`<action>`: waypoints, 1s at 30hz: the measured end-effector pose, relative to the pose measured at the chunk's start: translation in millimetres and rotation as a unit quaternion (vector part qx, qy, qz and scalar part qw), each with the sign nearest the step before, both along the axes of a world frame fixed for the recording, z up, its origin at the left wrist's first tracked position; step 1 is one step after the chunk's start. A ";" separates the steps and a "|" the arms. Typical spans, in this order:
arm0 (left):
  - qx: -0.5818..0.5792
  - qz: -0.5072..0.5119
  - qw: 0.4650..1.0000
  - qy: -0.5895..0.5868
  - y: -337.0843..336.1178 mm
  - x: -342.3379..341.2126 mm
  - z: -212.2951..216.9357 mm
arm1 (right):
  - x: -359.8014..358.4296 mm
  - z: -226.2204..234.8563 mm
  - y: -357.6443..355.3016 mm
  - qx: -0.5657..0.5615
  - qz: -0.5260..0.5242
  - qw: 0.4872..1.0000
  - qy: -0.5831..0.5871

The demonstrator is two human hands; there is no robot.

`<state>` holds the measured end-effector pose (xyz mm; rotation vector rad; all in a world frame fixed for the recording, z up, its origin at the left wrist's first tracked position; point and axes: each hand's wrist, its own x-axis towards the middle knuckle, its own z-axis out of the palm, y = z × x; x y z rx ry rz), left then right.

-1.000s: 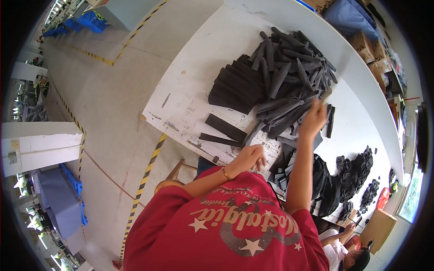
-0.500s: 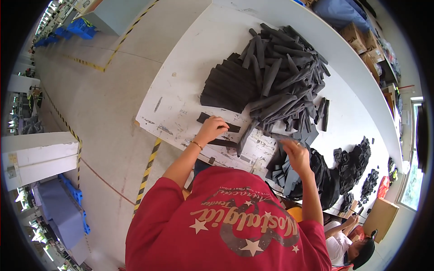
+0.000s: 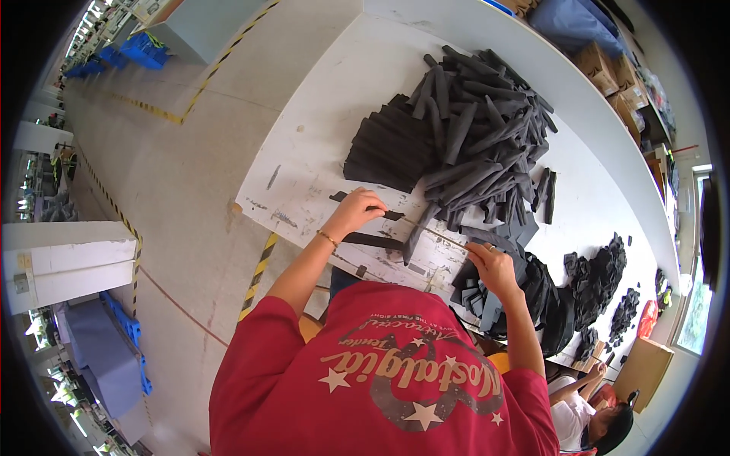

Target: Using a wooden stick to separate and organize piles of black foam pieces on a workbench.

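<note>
My left hand point(image 3: 360, 211) is closed over a short black fabric strip point(image 3: 393, 216) on the white table, its fingertips pinched near the strip's right end. A thin, pale brownish strip point(image 3: 435, 233) runs straight from there to my right hand point(image 3: 493, 267), whose thumb and fingers pinch its other end. Whether it is attached to the black piece I cannot tell. A second black strip point(image 3: 372, 241) lies just nearer to me. Beyond my hands is a big heap of dark rolled fabric pieces point(image 3: 487, 114), with a fanned row of flat black pieces point(image 3: 388, 148) at its left.
Grey flat pieces point(image 3: 487, 292) and black fabric point(image 3: 555, 304) lie right of my right hand. Farther right are piles of small black pieces point(image 3: 604, 273). A raised white panel point(image 3: 593, 125) borders the table's far side. A co-worker point(image 3: 582, 410) sits at lower right.
My right hand, blurred before, has come slightly left and down and is now sharp, with the thin strip plainly stretched between my hands. My left hand stays at the black strip.
</note>
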<state>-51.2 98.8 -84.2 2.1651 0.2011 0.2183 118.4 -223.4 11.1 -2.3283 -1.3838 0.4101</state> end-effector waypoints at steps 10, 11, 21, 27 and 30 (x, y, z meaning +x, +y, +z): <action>-0.003 -0.006 1.000 -0.010 3.8 -7.1 1.4 | 1.8 20.3 15.4 -0.010 -0.005 1.000 0.006; -0.006 0.006 1.000 -0.008 4.4 -9.2 1.4 | 2.9 20.3 14.9 -0.010 -0.004 1.000 0.006; 0.005 -0.074 0.994 -0.080 -56.9 26.2 30.4 | -30.3 -35.9 70.7 0.022 0.001 0.968 0.249; -0.284 0.463 0.794 -0.274 -65.5 0.8 70.1 | -58.7 -37.9 79.3 0.007 -0.078 0.819 0.569; -0.790 0.272 0.520 -0.177 -78.8 -5.3 23.6 | -83.2 -58.9 90.0 0.109 -0.040 0.899 0.423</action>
